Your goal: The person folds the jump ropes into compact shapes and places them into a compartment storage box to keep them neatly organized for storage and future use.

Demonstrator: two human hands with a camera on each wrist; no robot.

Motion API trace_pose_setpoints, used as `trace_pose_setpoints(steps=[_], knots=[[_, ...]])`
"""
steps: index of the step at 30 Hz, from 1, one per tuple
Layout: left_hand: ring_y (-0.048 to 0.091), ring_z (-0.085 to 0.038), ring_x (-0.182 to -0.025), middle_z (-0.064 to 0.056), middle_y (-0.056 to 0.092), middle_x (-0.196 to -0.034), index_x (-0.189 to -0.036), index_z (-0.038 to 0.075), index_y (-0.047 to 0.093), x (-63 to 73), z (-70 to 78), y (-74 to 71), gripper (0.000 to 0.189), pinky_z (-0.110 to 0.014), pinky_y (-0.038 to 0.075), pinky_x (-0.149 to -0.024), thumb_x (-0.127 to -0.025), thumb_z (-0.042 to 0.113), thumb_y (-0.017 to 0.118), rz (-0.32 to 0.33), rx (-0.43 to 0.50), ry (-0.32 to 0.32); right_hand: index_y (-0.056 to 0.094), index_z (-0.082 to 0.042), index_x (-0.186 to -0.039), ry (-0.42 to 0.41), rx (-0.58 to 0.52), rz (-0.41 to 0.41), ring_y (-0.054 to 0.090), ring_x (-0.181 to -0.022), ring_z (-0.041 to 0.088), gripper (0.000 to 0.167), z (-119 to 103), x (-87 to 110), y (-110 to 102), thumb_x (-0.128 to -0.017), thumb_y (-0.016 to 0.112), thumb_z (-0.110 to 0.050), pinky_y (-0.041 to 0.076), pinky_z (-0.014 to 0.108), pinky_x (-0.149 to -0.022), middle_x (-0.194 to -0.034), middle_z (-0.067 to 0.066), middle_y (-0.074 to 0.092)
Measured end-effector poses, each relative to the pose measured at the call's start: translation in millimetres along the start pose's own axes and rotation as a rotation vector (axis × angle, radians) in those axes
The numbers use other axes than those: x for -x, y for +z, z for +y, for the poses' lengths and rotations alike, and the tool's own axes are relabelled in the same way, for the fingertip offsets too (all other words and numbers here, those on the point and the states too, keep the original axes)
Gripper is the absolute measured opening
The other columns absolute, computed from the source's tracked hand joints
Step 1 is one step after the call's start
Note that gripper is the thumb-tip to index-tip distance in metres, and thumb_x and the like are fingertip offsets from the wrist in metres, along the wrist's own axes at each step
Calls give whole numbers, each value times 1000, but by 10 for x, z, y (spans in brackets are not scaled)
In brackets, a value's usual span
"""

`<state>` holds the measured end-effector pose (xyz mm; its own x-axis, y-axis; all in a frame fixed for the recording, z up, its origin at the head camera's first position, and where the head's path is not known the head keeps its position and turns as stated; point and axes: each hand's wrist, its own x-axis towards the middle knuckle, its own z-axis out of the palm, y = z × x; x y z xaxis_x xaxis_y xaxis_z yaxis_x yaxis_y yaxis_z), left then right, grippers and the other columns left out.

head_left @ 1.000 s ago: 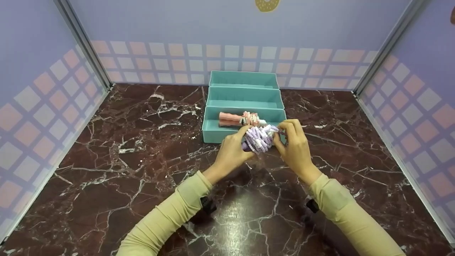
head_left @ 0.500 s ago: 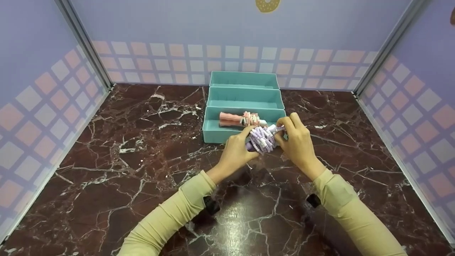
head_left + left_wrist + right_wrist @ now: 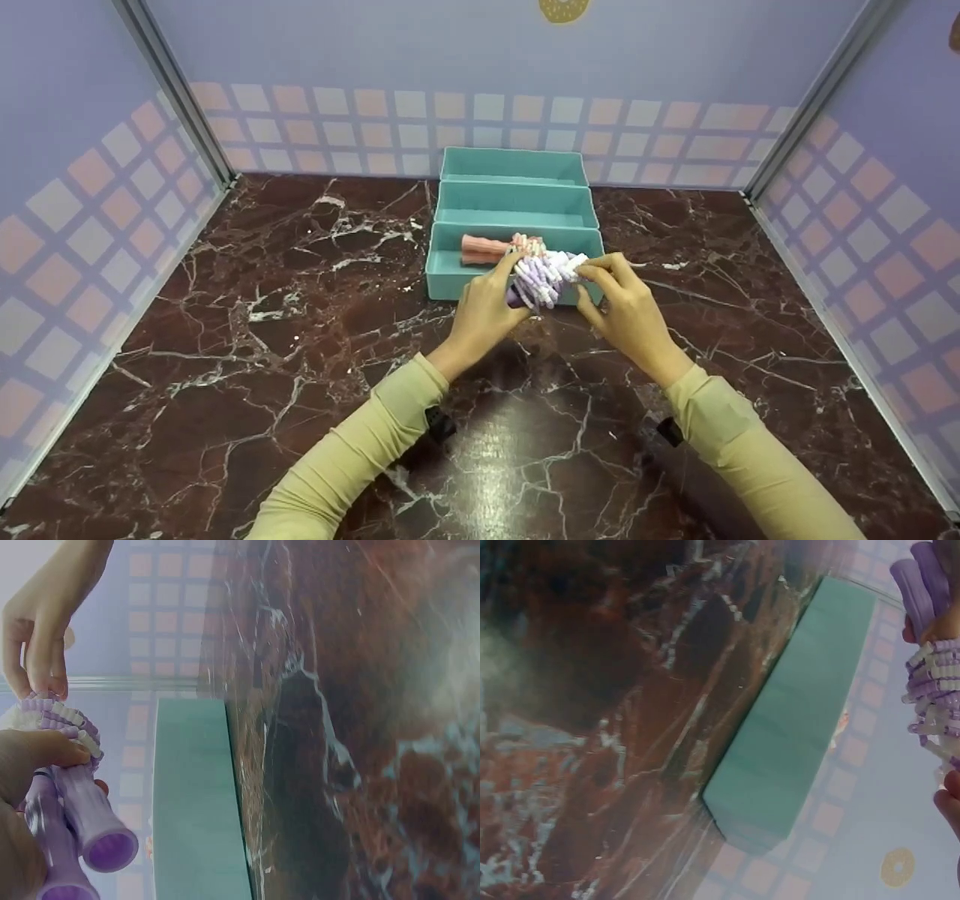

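A bundled jump rope [image 3: 541, 279] with purple and white beads is held up over the front edge of the nearest teal box [image 3: 448, 288]. My left hand [image 3: 480, 313] grips it at its purple handles [image 3: 94, 821], whose hollow ends show in the left wrist view. On the other side, the fingertips of my right hand [image 3: 634, 311] are at the beaded coils, pinching the white-beaded part. A second jump rope [image 3: 484, 249], with pink handles and pink and white beads, lies in the nearest box, partly hidden behind the purple bundle.
Behind the nearest box stand a middle teal box [image 3: 517, 202] and a back teal box [image 3: 517, 166], in a row against the tiled-pattern wall [image 3: 337, 135]. Dark red marble-patterned tabletop [image 3: 300, 420] spreads around them, with panels at both sides.
My right hand has pulled out slightly right, then come back to the bundle with its fingers on the white beads. The purple jump rope has shifted slightly left and up, with my left hand.
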<state>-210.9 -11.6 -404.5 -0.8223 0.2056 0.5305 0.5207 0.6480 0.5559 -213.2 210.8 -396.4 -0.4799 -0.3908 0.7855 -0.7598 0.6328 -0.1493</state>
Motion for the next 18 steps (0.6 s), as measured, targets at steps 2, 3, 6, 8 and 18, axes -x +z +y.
trace_pose_setpoints(steps=[2, 3, 6, 8, 18], knots=[[74, -38, -83, -18, 74, -118, -139, 6, 57, -3, -4, -16, 67, -49, 60, -74, -77, 9, 83, 7, -38, 24, 71, 2, -109, 3, -14, 4, 66, -93, 26, 23, 0, 17, -1, -88, 66, 8, 52, 27, -74, -108, 17, 63], [74, -37, -82, -17, 73, -121, -139, 6, 56, -5, -4, -25, 67, -48, 60, -72, -78, 10, 83, 9, -57, 38, 72, 2, -109, 5, -18, 2, 67, -94, 26, 24, -2, 21, -7, -88, 65, 10, 51, 25, -75, -107, 16, 63], [74, -35, -79, -15, 70, -130, -140, 6, 55, -9, -9, -49, 67, -44, 62, -69, -80, 9, 83, 2, -99, 73, 74, 1, -108, 9, -14, -13, 67, -92, 24, 24, -10, 9, -32, -88, 66, 12, 52, 23, -75, -105, 15, 64], [74, -34, -78, -15, 68, -133, -140, 5, 54, -9, -18, -66, 67, -42, 62, -68, -80, 8, 82, -3, -118, 95, 75, 1, -107, 5, -16, -22, 68, -91, 24, 24, -16, -5, -48, -87, 67, 13, 54, 25, -75, -103, 14, 64], [72, -33, -70, -16, 68, -134, -141, 5, 53, 30, -61, -120, 74, -41, 61, -61, -75, 6, 86, -8, -177, 194, 74, -4, -104, 55, -85, -95, 68, -77, 19, 23, -53, -69, -134, -83, 79, 5, 58, 27, -67, -91, 10, 66]])
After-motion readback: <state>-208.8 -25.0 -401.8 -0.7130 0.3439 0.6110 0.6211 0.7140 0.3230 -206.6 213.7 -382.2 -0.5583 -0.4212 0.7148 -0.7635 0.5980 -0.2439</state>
